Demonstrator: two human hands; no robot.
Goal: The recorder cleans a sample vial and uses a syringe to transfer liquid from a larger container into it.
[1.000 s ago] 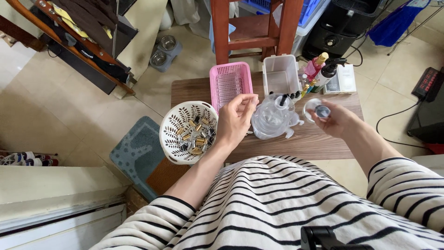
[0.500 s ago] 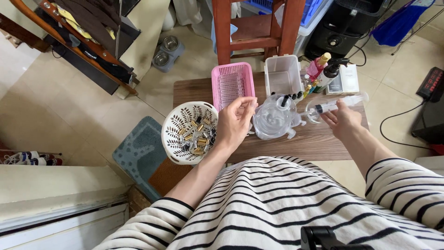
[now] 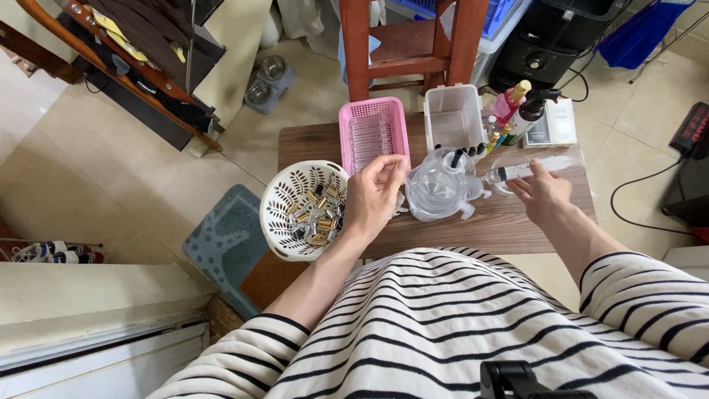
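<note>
left hand hovered over table, fingers curled together, pinching something too small to tell, just beside white basket of small vials | right hand gripped syringe | syringe lay crosswise, tip pointing left toward clear jug between the hands | pink basket farther back

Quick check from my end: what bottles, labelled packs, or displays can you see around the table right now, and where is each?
Pink bottle: table's far edge, slim, gold cap.
Dark pump bottle: beside the pink one, white body, black pump.
White flat pack: far right corner of the table, rectangular, dark label panel.
Black device with red lit display: on the floor at right, slanted box.
</note>
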